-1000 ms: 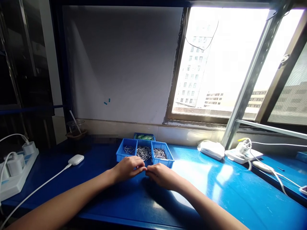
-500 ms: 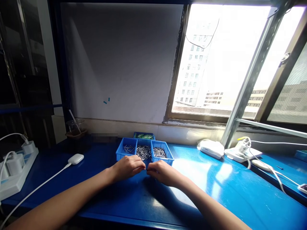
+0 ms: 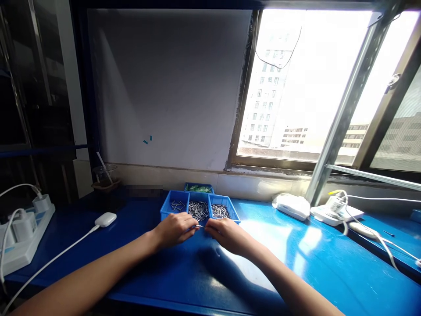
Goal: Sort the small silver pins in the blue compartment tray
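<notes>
Three blue bins stand side by side on the blue table. A few thin metal pins lie in the left bin [image 3: 169, 206]; many fill the middle bin [image 3: 198, 210] and the right bin [image 3: 234, 212]. In front of the left and middle bins, my left hand [image 3: 177, 228] is closed in a pinch. My right hand [image 3: 225, 232] pinches just in front of the right bin. Between the fingertips of both hands runs a thin metal pin [image 3: 201, 226], level above the table. The fingers cover its ends.
A blue box with green packets [image 3: 199, 188] stands behind the bins. On the left are a white case [image 3: 105, 219] with a cable, a power strip [image 3: 31, 239] and a cup [image 3: 107, 177]. White devices [image 3: 292, 206] and another power strip [image 3: 335, 214] are at the right.
My hands have moved slightly apart, and the thin pin now shows between them. The whole view has shifted a little.
</notes>
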The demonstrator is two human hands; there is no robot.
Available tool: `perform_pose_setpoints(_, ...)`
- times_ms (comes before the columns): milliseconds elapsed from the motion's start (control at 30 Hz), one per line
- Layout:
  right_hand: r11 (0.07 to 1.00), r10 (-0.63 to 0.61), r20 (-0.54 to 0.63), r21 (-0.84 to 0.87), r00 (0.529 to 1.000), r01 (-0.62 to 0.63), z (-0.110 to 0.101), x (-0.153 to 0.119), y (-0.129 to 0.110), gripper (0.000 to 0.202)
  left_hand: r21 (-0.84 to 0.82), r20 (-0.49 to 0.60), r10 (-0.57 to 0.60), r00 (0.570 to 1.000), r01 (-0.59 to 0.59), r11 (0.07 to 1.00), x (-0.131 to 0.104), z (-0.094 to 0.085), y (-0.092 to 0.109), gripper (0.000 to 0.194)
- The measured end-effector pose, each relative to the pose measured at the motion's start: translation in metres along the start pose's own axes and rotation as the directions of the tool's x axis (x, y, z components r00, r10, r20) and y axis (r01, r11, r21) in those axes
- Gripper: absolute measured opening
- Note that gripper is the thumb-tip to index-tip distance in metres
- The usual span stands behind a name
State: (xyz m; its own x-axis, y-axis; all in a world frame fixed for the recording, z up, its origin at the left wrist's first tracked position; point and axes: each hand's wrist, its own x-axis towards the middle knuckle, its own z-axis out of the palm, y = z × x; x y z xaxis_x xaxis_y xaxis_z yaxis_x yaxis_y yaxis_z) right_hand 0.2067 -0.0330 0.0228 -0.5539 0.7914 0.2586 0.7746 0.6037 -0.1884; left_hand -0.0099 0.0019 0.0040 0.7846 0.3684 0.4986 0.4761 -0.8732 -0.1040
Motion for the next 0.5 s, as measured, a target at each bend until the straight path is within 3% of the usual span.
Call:
perform_pose_setpoints(300,0.999,-0.002,-0.005,-0.054,1.0,0.001,0.0038,-0.0003,0.0027,0.032,0.218,0.153,0.059,0.986,-0.092,0.972,-0.0003,0.0009,0.001,0.024)
perform_pose_setpoints(500,0.996,0.018,-0.017,0.085,1.0,-0.017,-0.0006,-0.0016,-0.0003,0.027,0.149,0.161,0.021,0.987,-0.045,0.988,0.0012,-0.0013,0.0064,0.02)
